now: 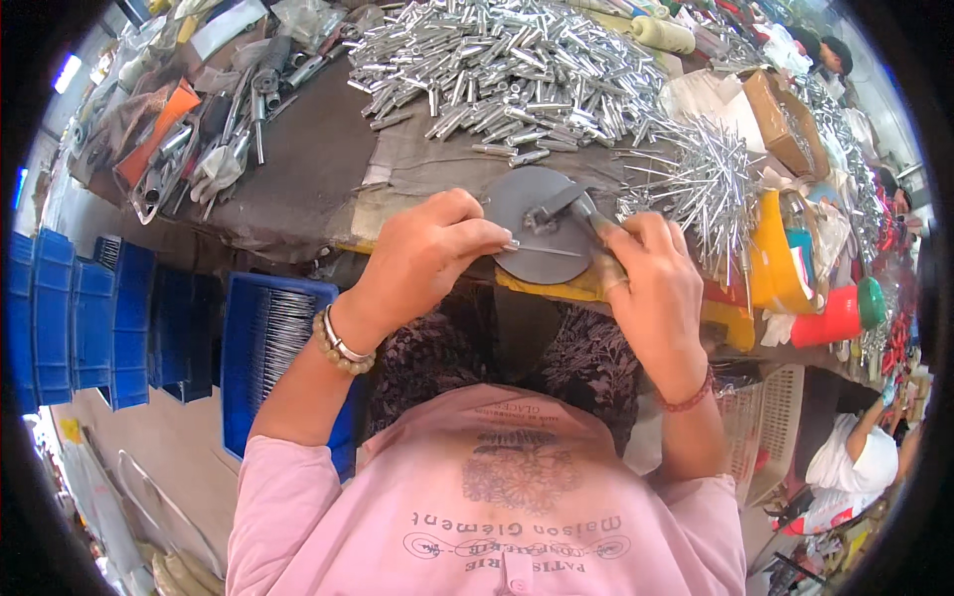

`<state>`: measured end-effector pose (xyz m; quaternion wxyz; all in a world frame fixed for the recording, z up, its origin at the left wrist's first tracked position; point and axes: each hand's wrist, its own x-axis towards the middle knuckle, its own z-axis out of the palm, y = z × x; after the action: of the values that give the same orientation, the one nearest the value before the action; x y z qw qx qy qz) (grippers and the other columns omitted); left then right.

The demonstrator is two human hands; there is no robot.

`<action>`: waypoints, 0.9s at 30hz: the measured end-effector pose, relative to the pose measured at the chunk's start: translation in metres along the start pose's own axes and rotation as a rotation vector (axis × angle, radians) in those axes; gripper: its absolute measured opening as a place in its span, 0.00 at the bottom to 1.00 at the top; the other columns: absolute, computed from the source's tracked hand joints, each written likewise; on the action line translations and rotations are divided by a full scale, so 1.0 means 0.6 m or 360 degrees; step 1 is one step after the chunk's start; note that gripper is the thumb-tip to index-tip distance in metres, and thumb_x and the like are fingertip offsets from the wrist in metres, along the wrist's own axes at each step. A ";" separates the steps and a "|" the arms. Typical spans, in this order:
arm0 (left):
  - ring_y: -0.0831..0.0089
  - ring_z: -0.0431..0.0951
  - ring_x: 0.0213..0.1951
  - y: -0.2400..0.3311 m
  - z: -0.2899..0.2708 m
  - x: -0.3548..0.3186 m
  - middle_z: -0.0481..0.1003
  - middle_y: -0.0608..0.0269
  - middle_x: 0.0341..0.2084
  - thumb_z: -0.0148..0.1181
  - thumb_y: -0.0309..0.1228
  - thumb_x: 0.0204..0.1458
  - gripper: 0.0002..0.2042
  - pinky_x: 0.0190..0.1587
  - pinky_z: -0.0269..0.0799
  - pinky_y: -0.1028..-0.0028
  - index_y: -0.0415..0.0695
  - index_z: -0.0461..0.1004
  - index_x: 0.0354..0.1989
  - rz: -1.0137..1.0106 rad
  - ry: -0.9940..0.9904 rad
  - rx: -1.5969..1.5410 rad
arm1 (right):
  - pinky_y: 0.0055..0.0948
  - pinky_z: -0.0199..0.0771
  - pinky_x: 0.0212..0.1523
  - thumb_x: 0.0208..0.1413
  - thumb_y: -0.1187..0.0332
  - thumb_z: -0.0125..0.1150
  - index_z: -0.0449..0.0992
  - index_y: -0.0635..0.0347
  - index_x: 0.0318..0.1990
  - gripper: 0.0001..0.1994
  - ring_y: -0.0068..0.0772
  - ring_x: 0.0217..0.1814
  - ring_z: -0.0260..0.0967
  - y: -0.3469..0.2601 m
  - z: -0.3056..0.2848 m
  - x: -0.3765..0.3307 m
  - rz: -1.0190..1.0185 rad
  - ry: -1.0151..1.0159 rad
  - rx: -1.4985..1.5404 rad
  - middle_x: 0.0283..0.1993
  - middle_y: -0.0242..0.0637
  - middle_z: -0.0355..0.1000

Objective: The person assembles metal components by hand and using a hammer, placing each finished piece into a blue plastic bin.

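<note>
A round dark grey metal disc (519, 196) lies at the near edge of the workbench, in front of me. Over its left edge my left hand (427, 248) pinches one end of a thin metal rod (547, 249), which stretches rightward across the disc. My right hand (651, 273) is closed around the grip of a hammer-like tool (558, 202); its dark head is over the disc, above the rod. Beyond the disc spreads a large heap of short silvery metal tubes (507, 74). To its right lies a pile of thin metal rods (701, 179).
At the left end are bagged metal parts (224, 139). A yellow container (780, 253), a red cup (825, 316) and a cardboard box (785, 124) stand right. Below left sits a blue crate (234, 377) of rods; stacked blue bins (89, 318) stand beyond. Another person (855, 457) is far right.
</note>
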<state>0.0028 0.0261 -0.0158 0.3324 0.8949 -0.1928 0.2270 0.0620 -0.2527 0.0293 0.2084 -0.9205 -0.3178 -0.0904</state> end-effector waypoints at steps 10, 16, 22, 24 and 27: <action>0.65 0.81 0.41 0.020 0.013 -0.020 0.79 0.61 0.43 0.74 0.19 0.55 0.13 0.43 0.77 0.69 0.44 0.88 0.49 -0.0136 0.0254 -0.0042 | 0.44 0.79 0.35 0.60 0.72 0.71 0.79 0.59 0.50 0.12 0.54 0.31 0.78 -0.058 0.028 -0.055 0.0224 -0.0420 0.0727 0.35 0.44 0.81; 0.79 0.78 0.36 0.086 0.048 -0.080 0.81 0.65 0.44 0.65 0.22 0.67 0.17 0.40 0.76 0.78 0.43 0.80 0.63 -0.1080 0.0497 -0.0934 | 0.26 0.70 0.28 0.67 0.73 0.68 0.77 0.64 0.54 0.12 0.20 0.26 0.69 -0.072 0.036 -0.062 0.0878 -0.0928 0.1717 0.31 0.32 0.76; 0.79 0.82 0.39 0.113 0.060 -0.073 0.83 0.64 0.41 0.60 0.27 0.72 0.27 0.37 0.78 0.80 0.45 0.62 0.77 -0.1439 0.0430 -0.1483 | 0.25 0.69 0.28 0.68 0.74 0.67 0.75 0.65 0.55 0.12 0.18 0.26 0.68 -0.083 0.047 -0.079 0.0917 -0.0923 0.1873 0.31 0.30 0.75; 0.80 0.81 0.38 0.112 0.058 -0.074 0.83 0.65 0.41 0.63 0.27 0.70 0.27 0.37 0.77 0.81 0.45 0.63 0.76 -0.1496 0.0463 -0.1652 | 0.25 0.69 0.28 0.67 0.74 0.67 0.75 0.65 0.55 0.13 0.18 0.26 0.68 -0.089 0.050 -0.082 0.0895 -0.0926 0.1861 0.31 0.30 0.75; 0.82 0.79 0.36 0.116 0.049 -0.079 0.83 0.65 0.40 0.67 0.26 0.67 0.28 0.36 0.75 0.81 0.44 0.65 0.74 -0.1488 0.0538 -0.1737 | 0.26 0.70 0.28 0.67 0.75 0.67 0.74 0.66 0.55 0.13 0.18 0.28 0.70 -0.102 0.059 -0.086 0.0776 -0.0882 0.1771 0.31 0.31 0.75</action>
<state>-0.0625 -0.0336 -0.0259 0.8175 0.5439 0.1770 0.0682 -0.0152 -0.2214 0.0022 0.5774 -0.7105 -0.1416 0.3765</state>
